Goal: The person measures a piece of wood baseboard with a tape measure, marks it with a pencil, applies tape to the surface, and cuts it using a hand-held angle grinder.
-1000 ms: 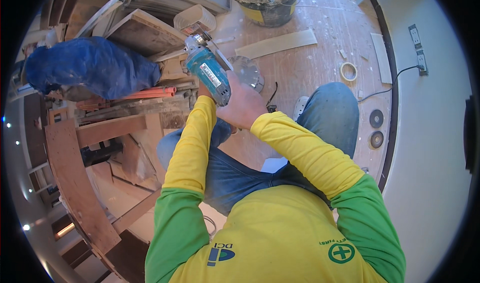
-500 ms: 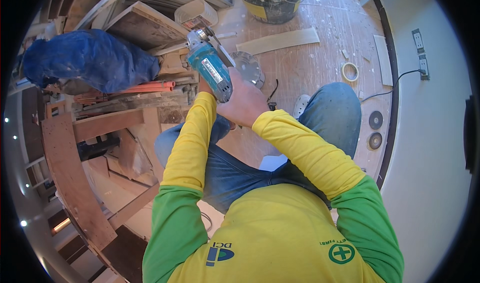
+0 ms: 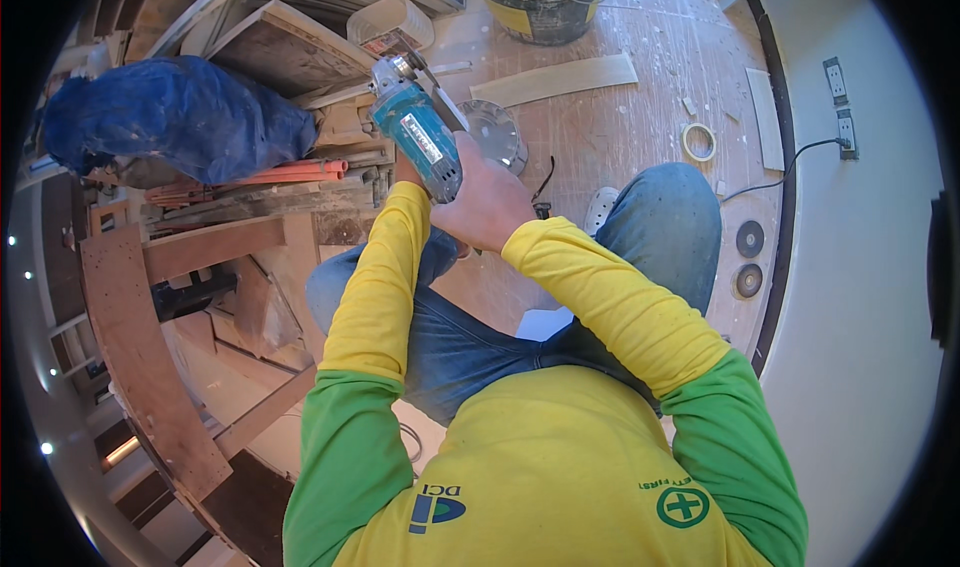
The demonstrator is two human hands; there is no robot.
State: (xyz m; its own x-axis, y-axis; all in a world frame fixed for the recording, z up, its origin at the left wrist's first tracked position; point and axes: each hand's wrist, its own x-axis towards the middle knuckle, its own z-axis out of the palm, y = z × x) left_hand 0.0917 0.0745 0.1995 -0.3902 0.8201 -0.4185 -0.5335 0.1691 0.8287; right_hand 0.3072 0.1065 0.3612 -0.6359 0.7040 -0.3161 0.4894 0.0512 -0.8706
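Note:
A teal angle grinder (image 3: 418,135) is raised in front of me, its metal head tipped up and away to the left. My right hand (image 3: 487,195) is wrapped around the rear of its body from the right. On the other side, my left hand (image 3: 407,172) supports the body from behind; the grinder hides most of its fingers. Along the tool's right side runs a thin, flat part seen edge-on. Just beyond it is a round, grey, metal-looking piece (image 3: 497,135).
A dirty black bucket (image 3: 540,12) stands at the far side. Tape (image 3: 699,143) and two grinding discs (image 3: 750,239) lie on the right, near a cord plugged into a wall outlet (image 3: 847,135). Left are a blue-wrapped bundle (image 3: 185,117), scrap boards and a wooden frame (image 3: 150,367).
Both hands keep the same hold on the angle grinder. The whole view has shifted very slightly; nothing else visibly differs.

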